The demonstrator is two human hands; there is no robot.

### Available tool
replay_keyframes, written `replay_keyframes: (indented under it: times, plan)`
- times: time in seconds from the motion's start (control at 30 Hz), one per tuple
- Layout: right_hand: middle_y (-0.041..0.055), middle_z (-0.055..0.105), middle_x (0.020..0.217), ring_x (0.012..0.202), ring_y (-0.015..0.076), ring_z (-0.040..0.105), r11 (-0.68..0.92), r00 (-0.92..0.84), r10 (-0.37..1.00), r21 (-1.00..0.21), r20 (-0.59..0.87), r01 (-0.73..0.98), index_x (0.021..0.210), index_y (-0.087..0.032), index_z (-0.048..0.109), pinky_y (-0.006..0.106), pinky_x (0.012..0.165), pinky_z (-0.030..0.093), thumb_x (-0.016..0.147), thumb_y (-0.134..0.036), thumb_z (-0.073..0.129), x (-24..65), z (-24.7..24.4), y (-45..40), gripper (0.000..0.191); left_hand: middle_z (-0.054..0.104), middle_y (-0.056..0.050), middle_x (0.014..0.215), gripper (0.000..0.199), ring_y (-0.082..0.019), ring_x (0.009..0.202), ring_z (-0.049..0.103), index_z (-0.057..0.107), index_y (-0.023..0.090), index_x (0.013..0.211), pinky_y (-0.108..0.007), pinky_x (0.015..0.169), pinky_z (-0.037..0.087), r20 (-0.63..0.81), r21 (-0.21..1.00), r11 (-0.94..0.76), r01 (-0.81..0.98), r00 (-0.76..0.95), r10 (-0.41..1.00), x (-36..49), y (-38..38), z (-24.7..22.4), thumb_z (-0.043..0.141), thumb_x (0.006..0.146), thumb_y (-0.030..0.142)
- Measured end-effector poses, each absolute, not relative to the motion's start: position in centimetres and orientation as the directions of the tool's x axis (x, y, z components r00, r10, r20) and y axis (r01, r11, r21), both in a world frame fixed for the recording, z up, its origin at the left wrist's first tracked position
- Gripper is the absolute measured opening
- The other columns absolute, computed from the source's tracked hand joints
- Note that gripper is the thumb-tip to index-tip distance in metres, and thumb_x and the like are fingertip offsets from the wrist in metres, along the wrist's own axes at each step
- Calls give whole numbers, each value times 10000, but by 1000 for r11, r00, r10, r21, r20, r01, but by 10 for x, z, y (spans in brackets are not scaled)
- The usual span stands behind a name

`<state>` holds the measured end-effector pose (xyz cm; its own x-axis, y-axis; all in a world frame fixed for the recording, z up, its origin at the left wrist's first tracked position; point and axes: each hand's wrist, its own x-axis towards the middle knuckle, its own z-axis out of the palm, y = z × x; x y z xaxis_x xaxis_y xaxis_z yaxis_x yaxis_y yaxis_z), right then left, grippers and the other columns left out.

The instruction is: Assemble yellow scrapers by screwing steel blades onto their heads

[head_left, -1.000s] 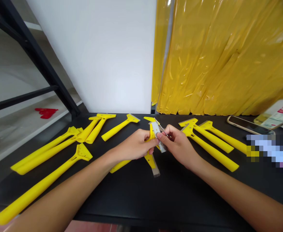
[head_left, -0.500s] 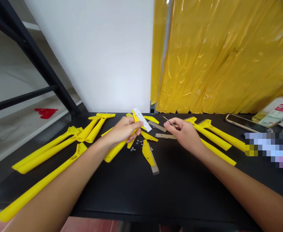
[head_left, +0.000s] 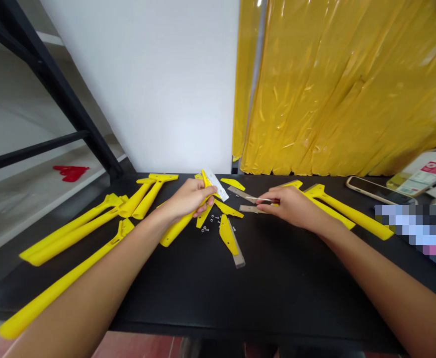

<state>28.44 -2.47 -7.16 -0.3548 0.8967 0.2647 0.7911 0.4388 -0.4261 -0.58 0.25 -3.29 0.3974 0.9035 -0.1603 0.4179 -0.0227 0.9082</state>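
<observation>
My left hand (head_left: 191,200) is closed round a yellow scraper (head_left: 176,231), tilted with its flat metal blade (head_left: 218,186) at the upper end. Between the fingers of my right hand (head_left: 294,206) is a thin screwdriver (head_left: 260,199); its shaft points left toward the scraper, apart from it, and its reddish handle is mostly hidden. Below the hands lie small screws and nuts (head_left: 205,229). Around them are yellow cover plates (head_left: 227,234), one resting on a metal strip (head_left: 239,261). More metal strips (head_left: 248,209) lie beneath my right hand.
Several yellow scraper handles (head_left: 72,229) lie on the black table (head_left: 203,293) at left, others (head_left: 359,214) at right. A phone (head_left: 380,191) and a labelled bottle (head_left: 419,174) are far right. A white panel (head_left: 158,89) and yellow plastic film (head_left: 337,89) stand behind.
My right hand has turned, bringing the screwdriver's shaft from pointing up and left to nearly level. My left hand and the scraper have shifted slightly left.
</observation>
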Motion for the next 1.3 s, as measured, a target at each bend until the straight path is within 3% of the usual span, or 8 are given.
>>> replay_keyframes:
  times: [0.17, 0.33, 0.47, 0.73, 0.83, 0.97, 1.17, 1.3]
  plan:
    - [20, 731, 688, 616, 193, 614, 351, -260, 932, -446, 253, 823, 1051, -299, 813, 301, 570, 365, 929, -508, 614, 253, -80, -33, 314, 463, 2, 431, 371, -98, 363, 404, 550, 208, 620, -252, 411, 306, -148, 899, -57, 434, 424, 894, -7, 6, -38, 615, 923, 411]
    - [112, 783, 852, 804, 295, 699, 374, -291, 915, -317, 279, 872, 1141, -260, 788, 363, 674, 456, 915, -588, 604, 218, -94, -33, 439, 476, -4, 417, 365, -98, 345, 406, 565, 207, 610, -253, 403, 320, -143, 881, -98, 463, 457, 878, -7, 9, -42, 619, 915, 401]
    - [111, 785, 885, 830, 302, 708, 373, -299, 918, -313, 261, 873, 1094, -270, 792, 366, 684, 468, 928, -467, 627, 212, -103, -29, 306, 474, 1, 415, 355, -97, 346, 409, 571, 205, 620, -252, 407, 328, -136, 882, -108, 460, 466, 874, -8, 10, -42, 605, 924, 387]
    - [42, 714, 678, 637, 211, 622, 334, -193, 930, -498, 313, 801, 972, -253, 799, 323, 590, 399, 885, -520, 673, 217, -99, -32, 308, 474, 11, 423, 355, -92, 355, 409, 563, 199, 642, -248, 412, 332, -135, 914, -68, 399, 459, 878, -2, 2, -35, 604, 935, 394]
    - [33, 726, 740, 639, 175, 613, 325, -100, 927, -641, 361, 695, 1016, -218, 782, 304, 594, 424, 966, -571, 524, 221, -91, -32, 440, 483, 14, 434, 352, -93, 352, 412, 558, 197, 655, -249, 415, 348, -137, 918, -73, 390, 483, 865, 4, -6, -34, 586, 947, 392]
    - [35, 781, 921, 794, 192, 676, 335, -120, 941, -818, 317, 468, 998, -214, 787, 303, 700, 494, 916, -528, 625, 232, -84, -31, 362, 499, 17, 461, 349, -94, 362, 426, 565, 197, 684, -246, 411, 352, -155, 921, -74, 384, 532, 832, 11, -17, -31, 579, 957, 415]
    - [30, 733, 811, 698, 178, 610, 361, -194, 930, -670, 313, 649, 918, -243, 809, 308, 658, 428, 862, -495, 716, 226, -94, -28, 275, 462, 21, 422, 376, -97, 347, 429, 549, 201, 642, -249, 409, 342, -67, 886, -133, 445, 408, 911, 4, -8, -31, 556, 967, 391]
    - [61, 717, 866, 798, 233, 616, 347, -214, 932, -552, 293, 758, 977, -262, 804, 335, 691, 405, 828, -505, 750, 209, -100, -29, 290, 471, 20, 429, 365, -99, 341, 429, 548, 202, 650, -250, 395, 339, -45, 843, -155, 515, 356, 934, -6, 7, -37, 569, 961, 391]
